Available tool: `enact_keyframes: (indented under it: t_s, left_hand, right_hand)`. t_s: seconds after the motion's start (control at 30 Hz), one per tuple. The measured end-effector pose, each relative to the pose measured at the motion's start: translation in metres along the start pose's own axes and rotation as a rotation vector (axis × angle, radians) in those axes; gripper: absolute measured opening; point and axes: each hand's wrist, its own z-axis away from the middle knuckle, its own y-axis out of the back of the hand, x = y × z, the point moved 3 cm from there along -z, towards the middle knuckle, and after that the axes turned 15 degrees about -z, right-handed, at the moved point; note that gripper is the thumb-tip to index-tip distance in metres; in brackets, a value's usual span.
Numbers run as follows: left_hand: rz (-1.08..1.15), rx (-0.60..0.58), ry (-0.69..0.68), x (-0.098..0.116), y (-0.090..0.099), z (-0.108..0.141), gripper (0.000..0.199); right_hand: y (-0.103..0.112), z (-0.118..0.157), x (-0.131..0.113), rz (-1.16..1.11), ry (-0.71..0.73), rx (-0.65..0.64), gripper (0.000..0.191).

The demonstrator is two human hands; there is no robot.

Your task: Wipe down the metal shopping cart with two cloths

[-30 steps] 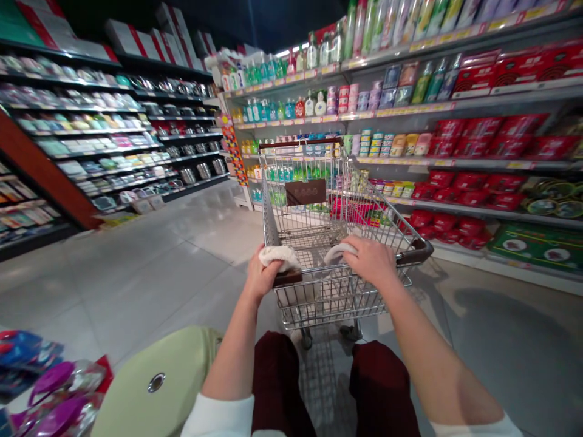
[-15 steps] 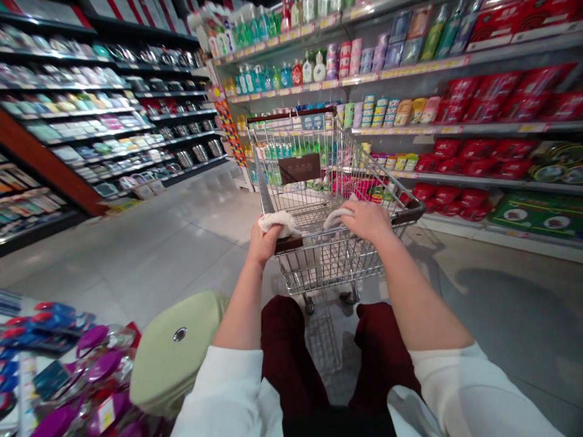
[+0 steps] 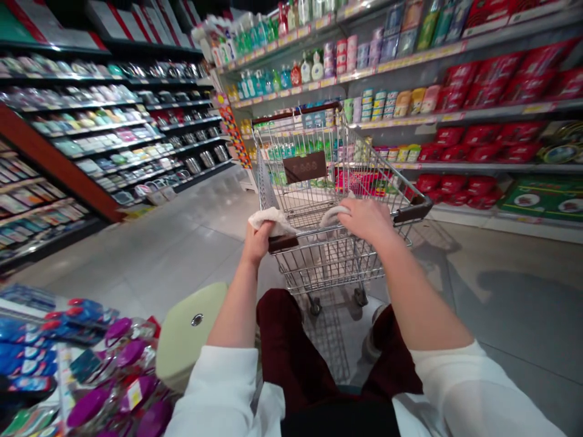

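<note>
A metal shopping cart (image 3: 328, 267) with a brown sign on its far side stands in front of me. My left hand (image 3: 259, 241) is closed on a white cloth (image 3: 273, 220) at the left end of the cart's handle, beside its brown grip (image 3: 283, 243). Closed as well, my right hand (image 3: 367, 218) rests at the middle of the near rim, on the light cloth (image 3: 334, 215) that loops out from under its fingers. The fingertips of my right hand are partly hidden. Inside the basket only wire mesh shows clearly.
Shelves of bottles and red packages (image 3: 473, 152) run behind and right of the cart. A pale green lidded bin (image 3: 189, 334) stands at my left, beside purple-lidded goods (image 3: 132, 352). Shelves of bowls and pots (image 3: 104, 127) line the far left, past the tiled floor (image 3: 182, 255).
The bin, purple-lidded goods and shelves at left have shifted right in view. One shoe now shows beneath my right leg. Both hands keep their hold at the cart.
</note>
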Motion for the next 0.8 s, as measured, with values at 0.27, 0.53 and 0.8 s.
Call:
enact_keyframes:
  t_s: [0.27,0.53,0.8]
  left_hand:
    - [-0.084,-0.039,-0.044,0.016,0.016,0.031,0.024]
    - [-0.348,-0.512,-0.236,0.058,0.017,0.002,0.035]
    - [-0.928,-1.189,-0.405,0.125,-0.110,-0.047,0.042]
  right_hand:
    - [0.011,0.041,-0.004,0.000,-0.015,0.042,0.031]
    - [0.017,0.060,-0.004,-0.025,0.055,0.053,0.034]
    - [0.098,-0.013,-0.019,0.124,0.148,0.291,0.035]
